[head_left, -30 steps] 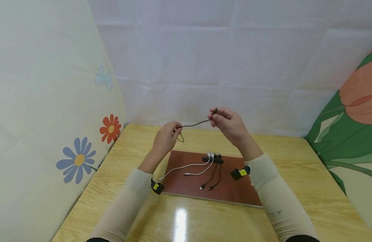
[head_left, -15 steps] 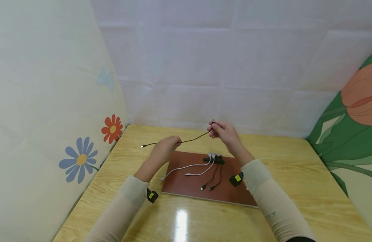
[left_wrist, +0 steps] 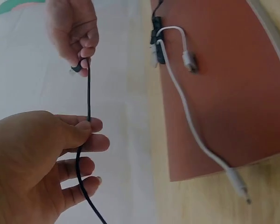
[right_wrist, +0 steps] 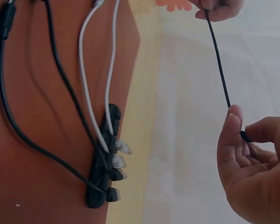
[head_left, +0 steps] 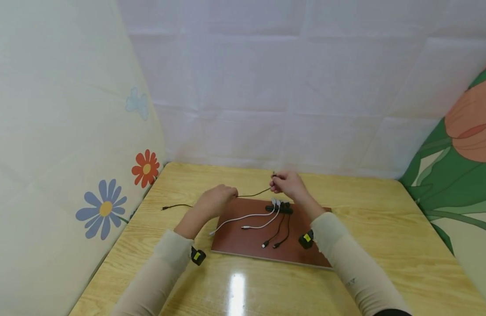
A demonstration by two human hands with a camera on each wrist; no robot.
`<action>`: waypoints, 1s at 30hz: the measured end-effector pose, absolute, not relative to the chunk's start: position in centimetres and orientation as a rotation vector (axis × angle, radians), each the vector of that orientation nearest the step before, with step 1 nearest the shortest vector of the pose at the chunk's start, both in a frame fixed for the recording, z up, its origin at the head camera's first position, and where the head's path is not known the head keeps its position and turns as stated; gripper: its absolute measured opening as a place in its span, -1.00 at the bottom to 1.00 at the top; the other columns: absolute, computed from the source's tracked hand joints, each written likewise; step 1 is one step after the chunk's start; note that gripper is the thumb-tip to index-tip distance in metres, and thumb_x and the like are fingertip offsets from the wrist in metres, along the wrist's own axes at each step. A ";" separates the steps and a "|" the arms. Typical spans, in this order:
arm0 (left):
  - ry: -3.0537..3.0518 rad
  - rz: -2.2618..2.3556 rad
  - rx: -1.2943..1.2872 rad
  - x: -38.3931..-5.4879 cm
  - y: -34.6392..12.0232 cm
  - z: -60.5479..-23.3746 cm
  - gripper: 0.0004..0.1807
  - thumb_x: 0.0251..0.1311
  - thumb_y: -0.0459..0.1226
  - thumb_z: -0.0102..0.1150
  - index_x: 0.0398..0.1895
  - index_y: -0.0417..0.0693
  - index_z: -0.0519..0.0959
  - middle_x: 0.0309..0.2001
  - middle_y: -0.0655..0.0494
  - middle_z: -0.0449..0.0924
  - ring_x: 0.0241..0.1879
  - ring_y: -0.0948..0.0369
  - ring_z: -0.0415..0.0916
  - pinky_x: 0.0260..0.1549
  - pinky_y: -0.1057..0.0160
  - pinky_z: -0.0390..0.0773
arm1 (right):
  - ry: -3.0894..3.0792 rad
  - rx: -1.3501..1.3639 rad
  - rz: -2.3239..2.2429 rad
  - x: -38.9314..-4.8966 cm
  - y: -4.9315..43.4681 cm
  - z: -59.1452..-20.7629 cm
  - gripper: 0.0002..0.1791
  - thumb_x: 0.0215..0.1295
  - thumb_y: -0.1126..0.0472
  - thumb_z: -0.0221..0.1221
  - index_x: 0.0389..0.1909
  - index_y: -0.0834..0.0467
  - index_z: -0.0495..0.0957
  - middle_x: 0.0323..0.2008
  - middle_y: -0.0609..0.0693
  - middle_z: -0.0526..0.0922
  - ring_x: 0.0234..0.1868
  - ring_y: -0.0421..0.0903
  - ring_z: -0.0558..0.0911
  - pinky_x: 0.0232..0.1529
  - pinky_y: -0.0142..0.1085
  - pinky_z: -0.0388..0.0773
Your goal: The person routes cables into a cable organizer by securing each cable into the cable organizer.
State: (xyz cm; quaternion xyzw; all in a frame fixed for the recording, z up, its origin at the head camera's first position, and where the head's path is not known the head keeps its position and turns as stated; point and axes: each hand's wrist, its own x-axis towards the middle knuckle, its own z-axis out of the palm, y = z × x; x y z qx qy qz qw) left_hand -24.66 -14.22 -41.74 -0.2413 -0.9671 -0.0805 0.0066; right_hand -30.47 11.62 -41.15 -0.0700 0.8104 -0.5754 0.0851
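Observation:
My left hand [head_left: 213,202] pinches a thin black USB cable [left_wrist: 88,93] partway along its length, between thumb and index finger. The right hand [head_left: 291,184] grips the same cable close to its connector, whose tip sticks up past the fingers. The cable's other plug [head_left: 163,208] hangs out left of the left hand. Just below and in front of the hands, a black cable holder [right_wrist: 99,169] sits along the far edge of a brown board [head_left: 239,246]. Two white cables [left_wrist: 190,122] and two black cables [right_wrist: 23,135] are seated in it, their plugs pointing beyond that edge.
The board lies on a wooden table [head_left: 179,281]. A white backdrop [head_left: 243,87] stands behind the table, with flower-printed sheets [head_left: 49,131] at the sides. One white cable's end overhangs the board's left edge.
Both hands have come down toward the board, bringing the black cable with them. Its loose plug has swung out to the left, beyond the left hand.

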 end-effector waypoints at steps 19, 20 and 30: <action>-3.034 -0.098 -0.846 -25.2 -13.0 -46.8 -0.78 0.44 -0.17 0.18 -0.44 0.09 0.52 -0.23 0.19 0.60 -0.22 0.19 0.59 -0.37 0.17 0.57 | 2.698 -0.349 -1.205 -30.4 11.8 -44.9 -0.77 0.40 0.33 0.21 -0.04 0.38 0.68 -0.29 0.17 0.78 -0.28 0.05 0.77 -0.31 -0.25 0.69; -3.042 -0.082 -0.833 -25.2 -12.8 -46.8 -0.79 0.44 -0.17 0.17 -0.42 0.08 0.53 -0.21 0.17 0.61 -0.18 0.17 0.60 -0.34 0.15 0.59 | 2.711 -0.349 -1.183 -30.4 11.7 -45.0 -0.77 0.40 0.32 0.22 -0.04 0.37 0.68 -0.29 0.16 0.78 -0.30 0.03 0.77 -0.33 -0.28 0.68; -3.093 0.054 -0.749 -25.5 -11.7 -46.6 -0.87 0.45 -0.30 0.12 -0.28 0.02 0.63 -0.11 0.10 0.68 -0.07 0.08 0.64 -0.21 0.05 0.68 | 2.764 -0.349 -1.091 -30.5 11.1 -45.1 -0.72 0.37 0.32 0.25 0.04 0.36 0.67 -0.34 0.13 0.77 -0.42 -0.11 0.72 -0.43 -0.33 0.61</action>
